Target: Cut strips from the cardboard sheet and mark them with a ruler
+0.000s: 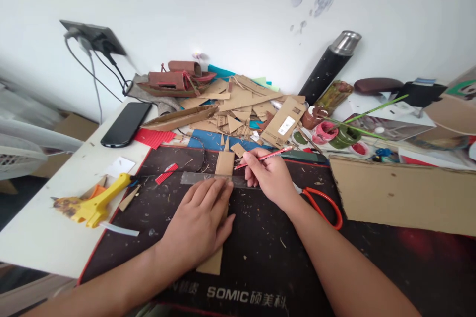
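My left hand (203,215) lies flat, fingers stretched out, with its fingertips pressing on a clear ruler (193,177). The ruler crosses a narrow cardboard strip (224,162), whose near end shows below my palm; the middle of the strip is hidden under the hand. In my right hand (269,176), closed around it, is a red pencil (266,156). Its tip points left, close to the strip's right edge just above the ruler. Beside my right wrist lie orange-handled scissors (336,208), partly covered by the arm.
Cardboard scraps (241,99) pile up behind the dark mat (256,242), near a model boat (167,83). A yellow glue gun (100,203) and phone (125,124) lie left. Paint jars (324,132), a black thermos (327,67) and a large cardboard piece (401,195) are right.
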`<state>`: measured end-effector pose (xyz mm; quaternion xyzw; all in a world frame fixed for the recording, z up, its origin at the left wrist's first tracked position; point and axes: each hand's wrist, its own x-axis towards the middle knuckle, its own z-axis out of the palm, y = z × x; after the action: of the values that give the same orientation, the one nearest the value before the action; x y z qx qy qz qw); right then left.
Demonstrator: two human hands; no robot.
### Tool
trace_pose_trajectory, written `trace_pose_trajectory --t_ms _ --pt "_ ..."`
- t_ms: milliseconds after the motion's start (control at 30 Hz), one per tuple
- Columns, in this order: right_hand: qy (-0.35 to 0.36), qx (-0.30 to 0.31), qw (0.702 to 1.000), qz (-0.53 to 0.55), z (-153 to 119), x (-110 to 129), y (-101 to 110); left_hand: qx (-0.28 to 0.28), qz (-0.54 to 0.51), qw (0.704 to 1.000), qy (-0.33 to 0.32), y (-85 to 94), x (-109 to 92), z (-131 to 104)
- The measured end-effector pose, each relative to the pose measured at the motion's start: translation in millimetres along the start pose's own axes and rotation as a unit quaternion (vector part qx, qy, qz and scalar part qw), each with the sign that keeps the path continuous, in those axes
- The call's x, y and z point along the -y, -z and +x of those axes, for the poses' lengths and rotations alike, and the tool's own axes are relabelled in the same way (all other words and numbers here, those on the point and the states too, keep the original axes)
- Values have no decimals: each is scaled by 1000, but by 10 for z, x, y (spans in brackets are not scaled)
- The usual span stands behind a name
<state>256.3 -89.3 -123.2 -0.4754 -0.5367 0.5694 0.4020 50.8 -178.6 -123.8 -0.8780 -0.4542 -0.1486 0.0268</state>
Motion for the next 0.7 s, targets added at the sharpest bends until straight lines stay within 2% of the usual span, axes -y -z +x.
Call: trace_pose_trajectory --t_ms 100,267,467,700 --pt "8 -15 1000 -8 38 -10 69 4 13 1000 -9 -32 33 73" --pt "15 -35 999 -7 86 -36 150 -15 26 999 -20 -26 24 49" --pt "33 -26 999 -16 67 -50 114 -35 23 999 -32 -14 39 30" --pt "19 -29 999 -25 59 -55 82 -40 35 998 -41 -37 54 1"
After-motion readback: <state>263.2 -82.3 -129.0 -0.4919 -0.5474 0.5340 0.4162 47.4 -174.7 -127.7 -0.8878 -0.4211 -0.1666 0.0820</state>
